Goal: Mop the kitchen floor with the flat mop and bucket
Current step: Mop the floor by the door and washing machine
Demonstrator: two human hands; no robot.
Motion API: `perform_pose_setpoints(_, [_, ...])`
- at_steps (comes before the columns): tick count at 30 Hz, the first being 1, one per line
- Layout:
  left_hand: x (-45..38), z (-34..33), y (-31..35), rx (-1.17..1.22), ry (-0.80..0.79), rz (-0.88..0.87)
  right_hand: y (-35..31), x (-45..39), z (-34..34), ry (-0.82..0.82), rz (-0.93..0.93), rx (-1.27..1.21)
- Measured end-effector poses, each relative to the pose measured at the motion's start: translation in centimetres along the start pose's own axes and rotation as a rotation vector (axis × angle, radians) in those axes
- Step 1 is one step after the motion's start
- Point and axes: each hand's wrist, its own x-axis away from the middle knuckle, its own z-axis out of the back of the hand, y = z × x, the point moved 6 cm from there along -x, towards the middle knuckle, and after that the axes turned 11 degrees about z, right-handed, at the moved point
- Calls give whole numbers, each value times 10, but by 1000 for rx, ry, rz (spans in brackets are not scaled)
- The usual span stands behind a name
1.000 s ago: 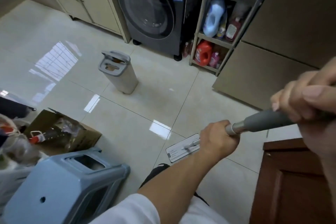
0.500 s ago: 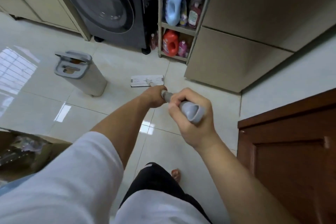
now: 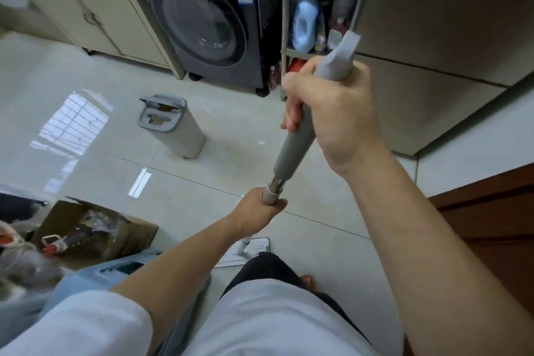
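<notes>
Right hand, centre-right of frame: fingers wrapped tight round grey foam grip of flat mop, near top end. Left hand, lower centre: fist closed round shaft just below chrome collar. Shaft steep, running down frame to mop head, flat on tile floor at lower centre, partly hidden by dark trouser leg. Bucket upright at centre-left, well apart from mop head, slotted lid on.
</notes>
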Motion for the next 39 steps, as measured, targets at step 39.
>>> perform_pose_setpoints(39, [-122, 4, 193, -537, -81, -496, 66, 38, 43, 727, 298, 442])
